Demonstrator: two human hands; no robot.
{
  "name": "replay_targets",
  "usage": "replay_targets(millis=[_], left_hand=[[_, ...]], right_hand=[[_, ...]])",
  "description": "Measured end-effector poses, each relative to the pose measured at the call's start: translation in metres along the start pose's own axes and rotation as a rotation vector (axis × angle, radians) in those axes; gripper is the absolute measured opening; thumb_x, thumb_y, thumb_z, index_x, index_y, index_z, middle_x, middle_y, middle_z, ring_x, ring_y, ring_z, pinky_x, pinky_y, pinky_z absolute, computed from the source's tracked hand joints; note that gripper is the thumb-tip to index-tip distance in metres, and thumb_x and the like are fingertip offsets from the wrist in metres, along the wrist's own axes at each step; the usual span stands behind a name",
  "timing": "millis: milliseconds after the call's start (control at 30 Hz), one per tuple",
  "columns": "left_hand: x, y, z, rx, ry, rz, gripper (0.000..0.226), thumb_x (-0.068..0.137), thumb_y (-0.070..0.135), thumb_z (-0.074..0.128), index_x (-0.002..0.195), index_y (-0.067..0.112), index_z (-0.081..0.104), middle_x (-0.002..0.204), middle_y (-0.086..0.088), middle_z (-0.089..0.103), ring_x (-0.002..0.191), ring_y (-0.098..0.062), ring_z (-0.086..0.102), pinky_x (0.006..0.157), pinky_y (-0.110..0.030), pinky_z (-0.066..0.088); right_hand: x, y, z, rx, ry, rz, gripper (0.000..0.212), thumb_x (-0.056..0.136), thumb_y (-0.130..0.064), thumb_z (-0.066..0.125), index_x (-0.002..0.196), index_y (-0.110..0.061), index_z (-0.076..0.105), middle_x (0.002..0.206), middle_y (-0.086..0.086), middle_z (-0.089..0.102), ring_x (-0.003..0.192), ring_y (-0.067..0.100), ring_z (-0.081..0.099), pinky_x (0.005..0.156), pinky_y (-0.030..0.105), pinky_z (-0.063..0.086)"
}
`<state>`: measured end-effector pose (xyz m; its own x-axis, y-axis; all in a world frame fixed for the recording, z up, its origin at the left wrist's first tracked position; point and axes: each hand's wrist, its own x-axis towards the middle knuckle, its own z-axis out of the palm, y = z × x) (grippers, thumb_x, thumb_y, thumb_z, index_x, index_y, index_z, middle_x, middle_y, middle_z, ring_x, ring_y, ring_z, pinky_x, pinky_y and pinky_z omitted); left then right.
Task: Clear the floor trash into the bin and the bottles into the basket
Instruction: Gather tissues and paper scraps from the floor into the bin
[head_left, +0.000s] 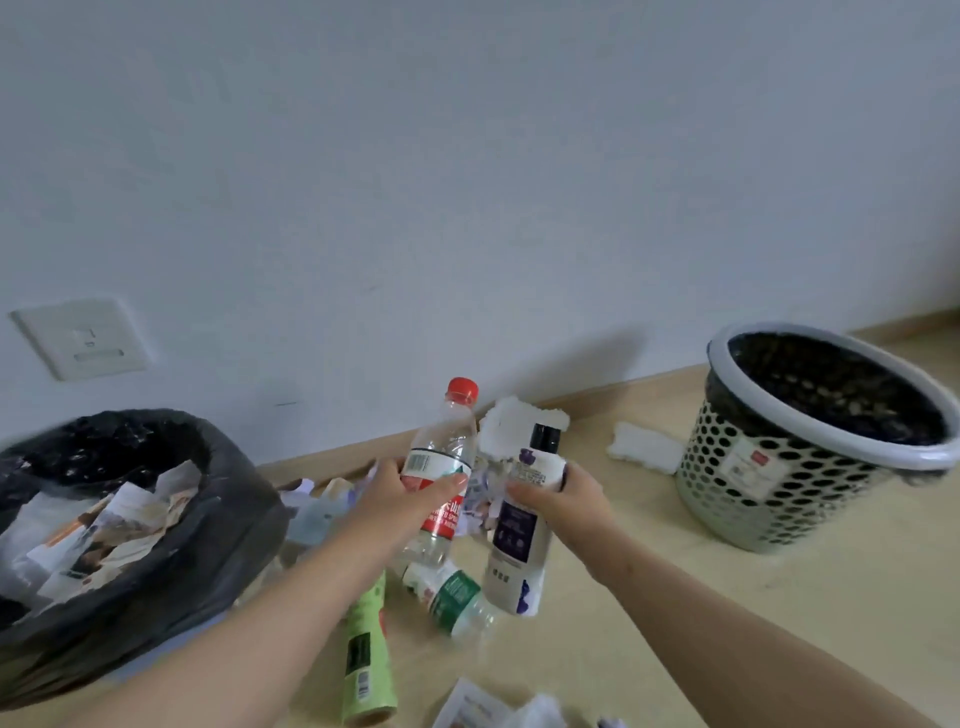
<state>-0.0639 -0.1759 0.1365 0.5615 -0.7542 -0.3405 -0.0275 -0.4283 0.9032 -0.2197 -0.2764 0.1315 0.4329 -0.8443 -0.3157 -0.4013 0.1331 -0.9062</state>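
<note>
Bottles: where are they in this shot?

— Two are in hand at 6 o'clock of the frame. The left hand (415, 486) grips a clear bottle (445, 452), red-capped, round its label, thumb across the front. The right hand (558, 493) curls its fingers round the upper part of a white bottle (519, 545) with a black cap and a purple label. Both bottles point cap-up, leaning a little, side by side with a gap between them.

— Are they off the floor (727, 597)?

— I cannot tell whether their bases have left it.

— Any bottle lying loose?

— One. A green bottle (457, 597) lies on its side just beneath the two, at their 6 o'clock. A pale green tube (366, 654) lies at its 8 o'clock, its top end hidden under the left forearm.

— And the bin and basket?

— The bin (223, 519), lined with a black bag, sits at 8 o'clock and holds torn scraps (104, 540). The basket (779, 493), perforated, pale-rimmed and dark-lined, stands at 4 o'clock, well apart from both hands.

— What trash is on the floor?

— Crumpled paper (322, 499) is heaped by the skirting, between the bin and the held bottles. A foam chunk (506, 423) shows behind the bottles at their 12 o'clock. A foam slab (647, 447) lies near the basket, at its 9 o'clock. A packet (478, 706) sits at the bottom edge, 6 o'clock.

— Anything on the wall?

— A socket (83, 338), at 9 o'clock.
</note>
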Motion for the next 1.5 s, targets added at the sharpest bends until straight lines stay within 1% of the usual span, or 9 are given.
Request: replay_targets(millis=[167,367,567,833,967,1100,1267,1367,1500], left_hand=[[0.002,0.042,0.061,-0.129,-0.110,0.009,0.050,0.076,0.031,0.074,0.112,0.012,0.046,0.100,-0.010,0.063,0.084,-0.022,0.065,0.069,-0.032,0.053],[0.006,0.055,0.109,-0.155,-0.187,0.026,0.041,0.079,0.031,0.072,0.110,0.013,0.053,0.099,-0.011,0.067,0.083,-0.023,0.067,0.060,-0.027,0.050],[0.006,0.043,0.116,-0.186,-0.222,0.018,0.026,0.079,0.028,0.071,0.096,0.019,0.054,0.096,-0.008,0.067,0.083,-0.021,0.066,0.065,-0.029,0.050],[0.006,0.025,0.087,-0.190,-0.158,-0.020,0.039,0.078,0.032,0.070,0.106,0.020,0.046,0.093,-0.005,0.063,0.082,-0.020,0.063,0.066,-0.030,0.049],[0.009,0.019,0.072,-0.210,-0.087,-0.036,0.054,0.073,0.035,0.074,0.115,0.014,0.049,0.101,-0.010,0.064,0.089,-0.026,0.064,0.078,-0.039,0.053],[0.009,0.024,0.062,-0.261,-0.025,-0.003,0.052,0.076,0.034,0.072,0.117,0.014,0.048,0.100,-0.010,0.063,0.086,-0.025,0.063,0.068,-0.034,0.051],[0.002,0.045,0.058,-0.340,0.058,0.087,0.051,0.073,0.031,0.074,0.115,0.015,0.048,0.100,-0.008,0.064,0.085,-0.025,0.065,0.068,-0.036,0.053],[-0.010,0.069,0.066,-0.447,0.139,0.232,0.045,0.076,0.019,0.074,0.110,0.022,0.045,0.097,0.001,0.060,0.086,-0.016,0.062,0.066,-0.030,0.050],[-0.023,0.102,0.099,-0.537,-0.025,0.372,0.059,0.074,0.008,0.074,0.120,0.025,0.043,0.107,0.002,0.059,0.093,-0.013,0.061,0.076,-0.031,0.053]], right_hand=[[0.025,-0.004,-0.094,-0.419,0.291,-0.069,0.028,0.073,-0.044,0.068,0.088,-0.022,0.059,0.087,-0.002,0.066,0.085,0.017,0.064,0.078,0.036,0.055],[0.048,0.006,-0.191,-0.989,0.643,-0.105,0.042,0.079,-0.055,0.055,0.104,-0.022,0.056,0.143,0.004,0.030,0.131,0.028,0.026,0.108,0.040,0.023],[0.056,0.025,-0.232,-1.190,0.521,0.116,0.040,0.074,-0.066,0.052,0.088,-0.028,0.052,0.121,0.007,0.043,0.120,0.031,0.034,0.108,0.043,0.024],[0.043,0.016,-0.192,-1.304,0.322,-0.043,0.033,0.074,-0.057,0.056,0.087,-0.029,0.046,0.097,0.000,0.035,0.091,0.020,0.041,0.088,0.034,0.034],[0.023,-0.010,-0.151,-1.246,0.202,-0.111,0.032,0.070,-0.050,0.061,0.084,-0.027,0.044,0.097,0.000,0.034,0.082,0.020,0.043,0.082,0.032,0.036],[0.002,-0.032,-0.103,-1.151,-0.020,-0.167,0.037,0.066,-0.051,0.068,0.080,-0.023,0.048,0.101,-0.001,0.039,0.081,0.018,0.049,0.069,0.027,0.039],[-0.012,-0.056,-0.091,-0.448,-0.297,-0.199,0.030,0.074,-0.028,0.076,0.096,-0.012,0.063,0.097,0.004,0.067,0.088,0.020,0.067,0.078,0.032,0.056],[-0.009,-0.067,-0.119,-0.023,-0.156,-0.260,0.025,0.078,-0.020,0.071,0.098,-0.008,0.062,0.092,0.008,0.071,0.088,0.023,0.068,0.084,0.035,0.051],[0.010,-0.063,-0.149,0.342,0.337,-0.275,0.012,0.082,-0.021,0.068,0.088,-0.016,0.058,0.087,0.005,0.069,0.081,0.023,0.065,0.076,0.036,0.052]])
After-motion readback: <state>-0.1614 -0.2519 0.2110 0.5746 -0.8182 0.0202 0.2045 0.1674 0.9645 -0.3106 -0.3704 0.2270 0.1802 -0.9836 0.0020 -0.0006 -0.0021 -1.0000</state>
